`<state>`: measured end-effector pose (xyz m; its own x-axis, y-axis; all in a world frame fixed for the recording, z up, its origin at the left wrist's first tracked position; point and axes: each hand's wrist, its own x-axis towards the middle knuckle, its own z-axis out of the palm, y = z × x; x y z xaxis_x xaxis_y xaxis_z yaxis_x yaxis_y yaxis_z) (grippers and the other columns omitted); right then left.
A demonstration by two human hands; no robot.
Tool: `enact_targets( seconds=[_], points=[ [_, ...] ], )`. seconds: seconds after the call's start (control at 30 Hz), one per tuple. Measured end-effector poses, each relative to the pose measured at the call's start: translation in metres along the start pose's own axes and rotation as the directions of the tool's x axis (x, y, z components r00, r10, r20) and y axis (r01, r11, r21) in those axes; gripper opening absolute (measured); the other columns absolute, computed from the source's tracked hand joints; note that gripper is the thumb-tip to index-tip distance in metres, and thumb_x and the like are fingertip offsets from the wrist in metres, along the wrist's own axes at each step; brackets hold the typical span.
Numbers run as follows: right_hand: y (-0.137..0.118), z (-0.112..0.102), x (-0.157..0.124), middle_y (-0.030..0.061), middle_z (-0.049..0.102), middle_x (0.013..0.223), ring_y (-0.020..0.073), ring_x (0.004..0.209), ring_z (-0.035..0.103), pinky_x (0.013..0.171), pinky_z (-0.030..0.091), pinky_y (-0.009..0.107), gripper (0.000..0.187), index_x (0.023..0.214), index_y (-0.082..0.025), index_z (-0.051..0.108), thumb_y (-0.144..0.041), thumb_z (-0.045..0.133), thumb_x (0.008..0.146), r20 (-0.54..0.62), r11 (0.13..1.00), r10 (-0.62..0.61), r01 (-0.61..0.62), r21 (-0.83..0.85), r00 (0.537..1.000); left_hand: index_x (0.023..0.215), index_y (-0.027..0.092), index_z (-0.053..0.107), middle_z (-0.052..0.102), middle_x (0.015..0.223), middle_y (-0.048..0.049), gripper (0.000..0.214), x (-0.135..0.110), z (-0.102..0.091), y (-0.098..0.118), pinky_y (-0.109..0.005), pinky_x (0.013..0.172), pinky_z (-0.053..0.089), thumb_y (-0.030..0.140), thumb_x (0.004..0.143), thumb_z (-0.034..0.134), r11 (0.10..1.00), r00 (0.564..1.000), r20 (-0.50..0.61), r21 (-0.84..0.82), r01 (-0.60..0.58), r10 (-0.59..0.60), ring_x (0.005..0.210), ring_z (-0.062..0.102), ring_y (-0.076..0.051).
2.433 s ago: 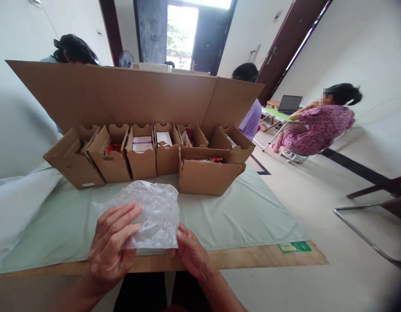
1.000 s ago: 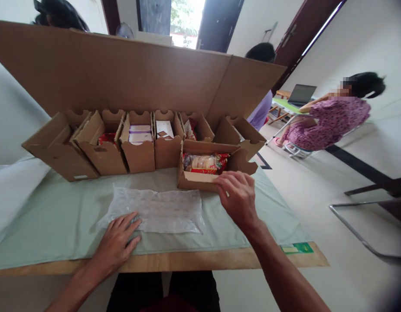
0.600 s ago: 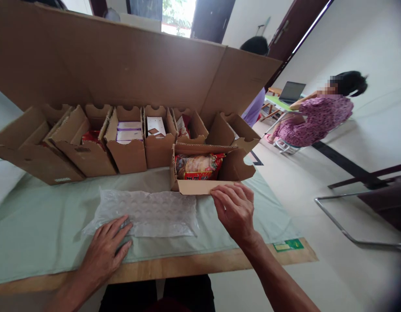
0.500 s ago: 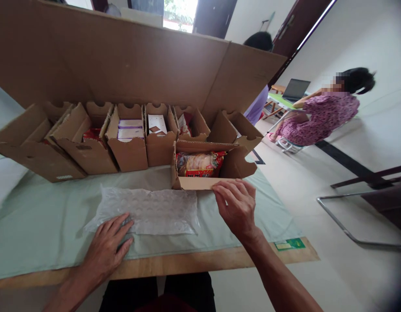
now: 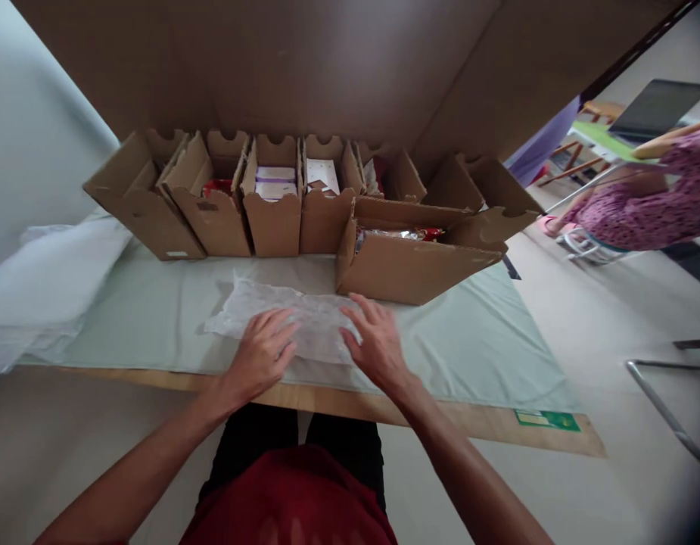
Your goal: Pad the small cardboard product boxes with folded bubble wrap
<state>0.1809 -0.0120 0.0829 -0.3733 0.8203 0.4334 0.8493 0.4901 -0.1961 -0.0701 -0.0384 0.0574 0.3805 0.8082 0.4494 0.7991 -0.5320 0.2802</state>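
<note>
A clear bubble-wrap sheet [image 5: 253,306] lies flat on the pale green cloth [image 5: 128,318]. My left hand [image 5: 262,354] rests on its near edge with fingers spread, open. My right hand [image 5: 375,342] lies flat on the sheet's right end, fingers stretched, open. Just beyond my right hand stands an open cardboard box [image 5: 406,266] with a red snack packet [image 5: 395,233] inside.
A row of small open cardboard boxes [image 5: 213,200] with packaged goods stands behind the sheet, backed by a tall cardboard wall [image 5: 270,68]. Folded white material [image 5: 37,280] lies at the left. A seated person [image 5: 661,204] is at the right, beside metal chair legs [image 5: 661,409].
My right hand left the front edge of the open box and came down onto the right end of the bubble wrap. My left hand shifted right on the sheet. The camera tilted down.
</note>
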Motion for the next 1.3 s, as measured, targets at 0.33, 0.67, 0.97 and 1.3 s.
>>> enact_targets(
  seconds=[0.33,0.67,0.97,1.3],
  points=[
    [0.008,0.043,-0.020,0.0148,0.053,0.154,0.0325,0.145,0.043,0.116,0.034,0.051,0.049,0.145,-0.018,0.054,-0.040,0.050,0.101,0.262,0.990,0.141,-0.133,-0.048,0.955,0.152,0.018,0.046,0.043,0.159,-0.0209,0.065,0.001,0.000,-0.040,-0.073,0.114,0.025,0.051,0.097,0.051,0.939,0.881,0.348,0.242,0.246,-0.320,0.149,0.033,-0.046],
    [0.073,0.007,-0.078,0.0136,0.071,0.124,0.0302,0.110,0.063,0.090,0.048,0.047,0.039,0.117,-0.019,0.072,-0.043,0.046,0.100,0.003,0.901,0.431,-0.430,-0.053,0.903,0.150,0.011,0.044,0.046,0.155,-0.0231,0.070,-0.045,-0.043,-0.078,-0.060,0.116,0.033,0.059,0.100,0.035,0.885,0.910,0.026,0.244,0.396,-0.414,0.145,0.039,-0.041],
    [0.032,0.034,-0.048,0.0183,0.061,0.138,0.0354,0.130,0.051,0.103,0.042,0.053,0.030,0.092,-0.018,0.069,-0.046,0.057,0.093,0.034,0.877,0.479,-0.480,0.024,0.877,0.143,0.020,0.057,0.044,0.160,-0.0167,0.049,-0.022,0.008,-0.008,-0.064,0.122,0.021,0.038,0.097,0.052,0.985,0.929,0.334,0.108,0.133,-0.162,0.149,0.037,-0.036],
    [0.004,0.026,-0.059,0.0209,0.049,0.153,0.0332,0.139,0.049,0.108,0.042,0.056,0.041,0.131,-0.018,0.058,-0.038,0.053,0.096,-0.259,0.902,0.430,-0.402,0.157,0.865,0.150,0.018,0.050,0.040,0.163,-0.0150,0.051,0.001,-0.001,0.019,-0.059,0.124,0.021,0.033,0.102,0.040,0.996,0.965,0.246,-0.010,0.092,-0.086,0.153,0.030,-0.032]
  ],
)
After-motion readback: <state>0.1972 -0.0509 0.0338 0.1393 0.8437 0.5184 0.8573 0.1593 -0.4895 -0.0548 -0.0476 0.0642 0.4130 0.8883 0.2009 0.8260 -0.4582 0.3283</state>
